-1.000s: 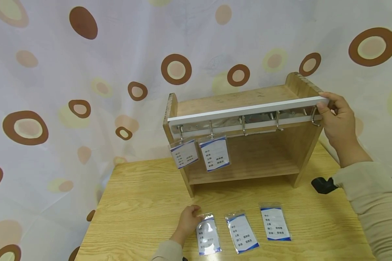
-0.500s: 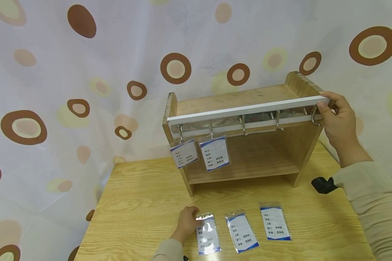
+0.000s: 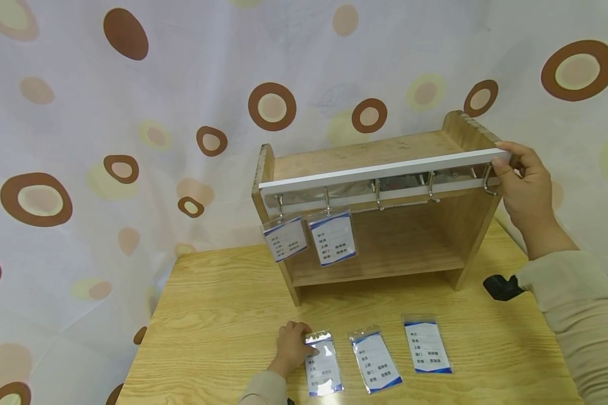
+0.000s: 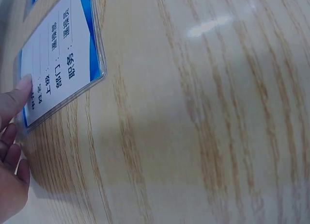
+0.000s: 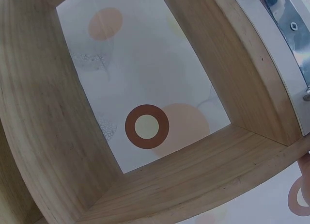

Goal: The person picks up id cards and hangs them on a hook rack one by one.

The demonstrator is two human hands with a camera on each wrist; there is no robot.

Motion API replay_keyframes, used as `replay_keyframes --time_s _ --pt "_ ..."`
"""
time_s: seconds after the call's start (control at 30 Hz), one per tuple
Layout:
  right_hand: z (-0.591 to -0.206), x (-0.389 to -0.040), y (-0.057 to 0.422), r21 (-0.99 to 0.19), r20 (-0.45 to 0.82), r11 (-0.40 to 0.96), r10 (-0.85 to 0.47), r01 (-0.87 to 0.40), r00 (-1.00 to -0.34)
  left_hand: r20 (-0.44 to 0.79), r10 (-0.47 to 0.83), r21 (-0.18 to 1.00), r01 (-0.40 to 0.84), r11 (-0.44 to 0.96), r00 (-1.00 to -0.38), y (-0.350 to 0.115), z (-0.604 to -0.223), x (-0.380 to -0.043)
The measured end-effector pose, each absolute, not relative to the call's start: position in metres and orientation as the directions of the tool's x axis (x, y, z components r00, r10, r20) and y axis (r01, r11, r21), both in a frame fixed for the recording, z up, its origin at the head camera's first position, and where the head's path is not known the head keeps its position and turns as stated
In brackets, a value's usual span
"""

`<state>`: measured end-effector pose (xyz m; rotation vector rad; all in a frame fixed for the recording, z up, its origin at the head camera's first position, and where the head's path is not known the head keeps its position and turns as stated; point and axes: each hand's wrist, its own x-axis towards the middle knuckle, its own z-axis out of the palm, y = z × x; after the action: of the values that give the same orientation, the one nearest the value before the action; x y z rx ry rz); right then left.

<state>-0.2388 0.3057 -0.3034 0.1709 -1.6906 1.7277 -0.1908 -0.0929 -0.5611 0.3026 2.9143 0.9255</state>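
In the head view, my left hand is at the upper left of a clear-sleeved name badge lying on the table. The left wrist view shows its thumb over the badge's front, with the other fingers curled by the edge. My right hand grips the right end of a white hook rack, thumb in front and fingers behind. This rack lies along the upper front of a wooden shelf. A tilted badge and a straighter badge hang from its two leftmost hooks.
Two more badges lie to the right, a middle badge and a right badge. Several metal hooks, including a bare middle hook, stick out from the rack. A patterned curtain hangs behind the wooden table.
My left hand has shifted slightly right and down, and its thumb now overlaps the left badge's front. My right hand has stayed on the rack.
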Motion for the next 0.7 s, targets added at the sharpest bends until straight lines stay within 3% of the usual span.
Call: replay_keyframes --time_s 0.4,0.7 --pt "-0.303 -0.239 0.306 -0.826 0.549 0.117 0.387 -0.552 -0.741 0.014 0.203 0.609 0.169 0.775 -0.979 -0.093 -0.559 -0.190" --pt "-0.302 -0.239 0.305 -0.832 0.543 0.129 0.393 -0.540 -0.742 -0.044 0.275 0.718 0.160 0.677 -0.961 -0.096 -0.551 -0.191"
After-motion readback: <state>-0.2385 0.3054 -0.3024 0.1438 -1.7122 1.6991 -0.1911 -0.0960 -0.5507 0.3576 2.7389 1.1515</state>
